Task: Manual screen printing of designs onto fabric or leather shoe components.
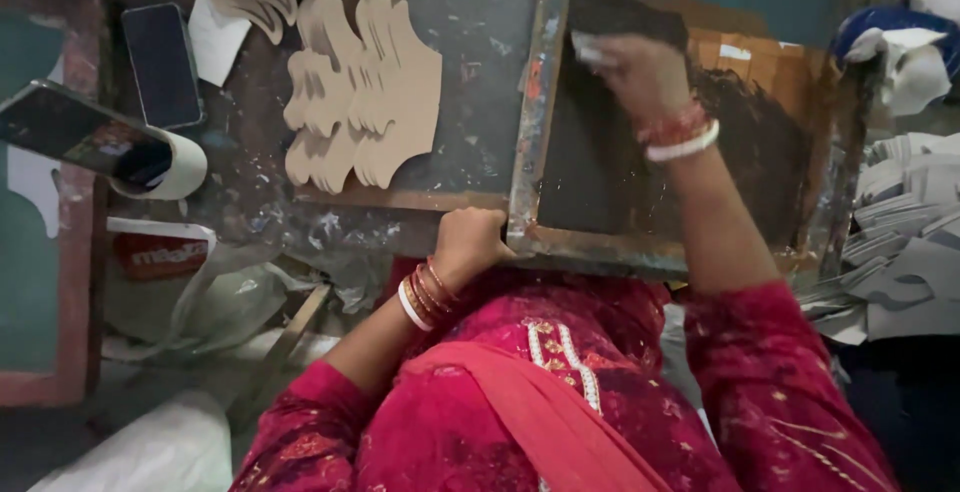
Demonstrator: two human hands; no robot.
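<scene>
A square screen frame (533,122) with worn, paint-stained wooden edges and a dark mesh lies in front of me on the bench. My left hand (468,244) grips its near left corner. My right hand (640,72) rests on the dark mesh near the top and presses a small pale cloth or pad (590,50) against it. Both wrists wear red and white bangles. Brown card shows under the mesh on the right side (770,72).
Scalloped cardboard cut-outs (360,92) lie left of the frame on a stained board. A dark phone (162,64) and a tape roll (180,167) sit at the far left. Stacks of grey cut sheets (905,242) fill the right edge. Crumpled plastic (215,297) lies near left.
</scene>
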